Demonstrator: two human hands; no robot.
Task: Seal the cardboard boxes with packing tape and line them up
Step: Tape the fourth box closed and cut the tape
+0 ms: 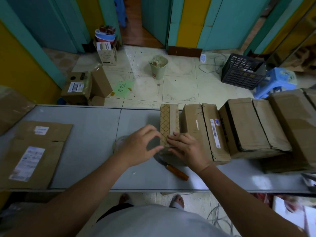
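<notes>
A small narrow cardboard box point(169, 120) with a diamond pattern stands on the grey table point(89, 151), leftmost in a row of boxes. My right hand point(186, 149) presses its fairly straight fingers on the box's near top end. My left hand point(139, 146) curves round the box's near left corner, fingertips on its side and thumb at its near end. A clear tape roll point(119, 142) lies mostly hidden under my left hand. To the right, a labelled box point(203, 132) and two larger boxes point(253, 125) point(294, 120) stand side by side.
A knife with an orange handle point(177, 171) lies on the table just under my right wrist. Flattened cardboard with labels point(35, 151) covers the table's left end. On the floor beyond are boxes point(80, 86), a bucket point(158, 66), a black crate point(242, 71) and a blue stool point(275, 81).
</notes>
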